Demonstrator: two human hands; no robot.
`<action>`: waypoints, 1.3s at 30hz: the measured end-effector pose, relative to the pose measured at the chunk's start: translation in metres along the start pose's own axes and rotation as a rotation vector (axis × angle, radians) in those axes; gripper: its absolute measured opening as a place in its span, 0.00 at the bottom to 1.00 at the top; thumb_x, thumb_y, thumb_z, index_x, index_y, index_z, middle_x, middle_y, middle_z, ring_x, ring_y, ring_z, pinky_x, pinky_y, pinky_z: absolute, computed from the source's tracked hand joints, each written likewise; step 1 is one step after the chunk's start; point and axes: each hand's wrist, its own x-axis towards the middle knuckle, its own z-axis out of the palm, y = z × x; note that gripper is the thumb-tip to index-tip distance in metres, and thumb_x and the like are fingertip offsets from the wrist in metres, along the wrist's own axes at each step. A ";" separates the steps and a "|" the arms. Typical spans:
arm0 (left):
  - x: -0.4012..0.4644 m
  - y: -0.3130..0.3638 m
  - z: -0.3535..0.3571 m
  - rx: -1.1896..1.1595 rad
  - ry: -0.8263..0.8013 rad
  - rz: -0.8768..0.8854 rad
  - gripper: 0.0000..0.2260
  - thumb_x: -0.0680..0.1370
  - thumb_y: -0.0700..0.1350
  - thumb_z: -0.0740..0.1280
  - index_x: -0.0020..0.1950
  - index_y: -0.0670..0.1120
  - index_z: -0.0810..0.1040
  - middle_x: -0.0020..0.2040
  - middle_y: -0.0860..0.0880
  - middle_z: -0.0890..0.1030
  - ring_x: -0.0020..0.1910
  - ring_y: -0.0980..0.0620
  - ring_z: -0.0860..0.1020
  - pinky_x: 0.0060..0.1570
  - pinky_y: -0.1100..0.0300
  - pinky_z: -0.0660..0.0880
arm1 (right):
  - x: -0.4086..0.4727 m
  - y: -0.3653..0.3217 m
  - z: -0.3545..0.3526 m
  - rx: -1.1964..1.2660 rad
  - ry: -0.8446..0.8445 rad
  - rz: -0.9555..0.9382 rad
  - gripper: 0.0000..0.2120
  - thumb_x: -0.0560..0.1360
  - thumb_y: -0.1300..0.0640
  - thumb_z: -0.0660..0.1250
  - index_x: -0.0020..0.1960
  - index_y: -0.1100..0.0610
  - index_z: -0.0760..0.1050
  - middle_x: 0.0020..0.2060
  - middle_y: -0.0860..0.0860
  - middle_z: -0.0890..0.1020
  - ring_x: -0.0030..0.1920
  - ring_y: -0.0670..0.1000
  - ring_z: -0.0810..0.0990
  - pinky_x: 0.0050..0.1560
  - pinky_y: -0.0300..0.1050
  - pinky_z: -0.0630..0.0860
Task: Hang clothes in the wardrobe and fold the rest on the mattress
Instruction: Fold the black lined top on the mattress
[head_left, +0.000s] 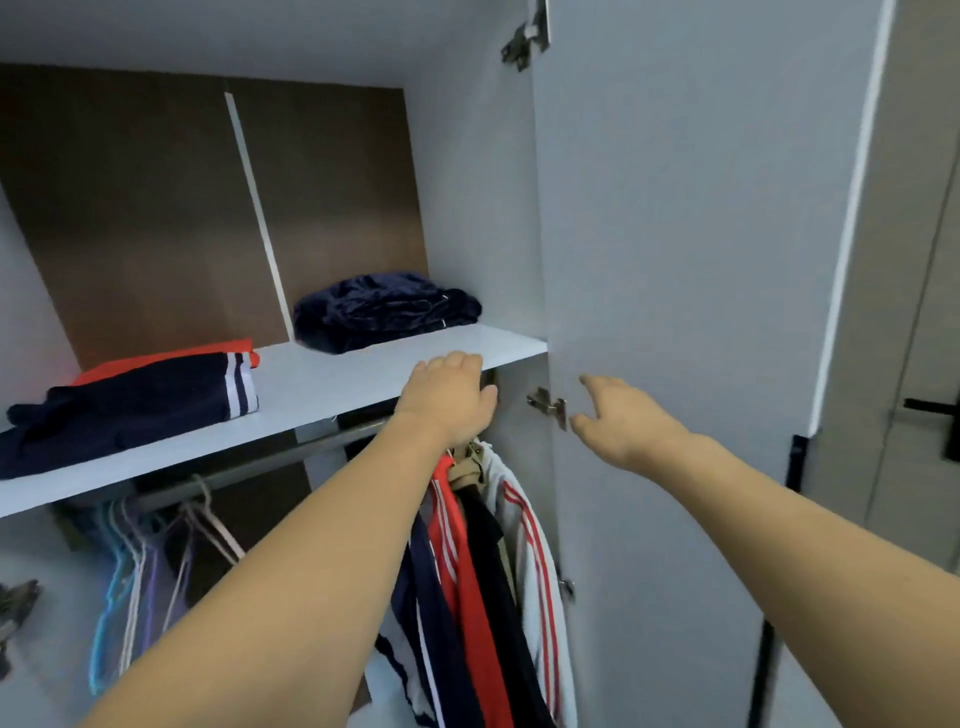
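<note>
White shelf (322, 384) is our landmark. Just under its front edge our left hand (449, 400) curls over a hanger top at the rail (249, 467), probably seating it; what the fingers clench is hidden. Our right hand (623, 415), fingers loose, nears the door (675, 260). Below hang about four garments (483, 571); on it lie two folded piles.

Pale grey wardrobe (675, 234) with a dark brown back panel (130, 208). On its shelf (332, 384): a navy bundle (384, 309) and navy folded garment (130, 410) (white-striped cuff, orange-red beneath). Hanging clothes (483, 571): red, navy, white with red stripes.
</note>
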 end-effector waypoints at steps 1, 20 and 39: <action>-0.007 0.020 0.001 -0.017 -0.006 0.025 0.20 0.83 0.52 0.56 0.71 0.42 0.69 0.68 0.42 0.73 0.65 0.41 0.71 0.67 0.49 0.65 | -0.020 0.013 -0.004 -0.003 -0.005 0.014 0.26 0.81 0.52 0.58 0.76 0.61 0.60 0.73 0.58 0.67 0.72 0.59 0.65 0.70 0.49 0.63; -0.109 0.462 0.038 -0.333 -0.005 0.643 0.23 0.83 0.48 0.58 0.77 0.41 0.63 0.76 0.43 0.66 0.74 0.44 0.63 0.73 0.54 0.57 | -0.349 0.330 -0.121 -0.052 0.070 0.534 0.29 0.81 0.52 0.59 0.79 0.58 0.55 0.77 0.55 0.60 0.75 0.57 0.61 0.73 0.49 0.60; -0.168 0.960 0.152 -0.499 -0.314 1.248 0.23 0.84 0.49 0.57 0.77 0.42 0.62 0.77 0.44 0.64 0.74 0.43 0.63 0.73 0.53 0.58 | -0.660 0.642 -0.172 0.045 0.313 1.341 0.21 0.78 0.59 0.60 0.69 0.64 0.68 0.69 0.61 0.72 0.68 0.61 0.70 0.66 0.52 0.68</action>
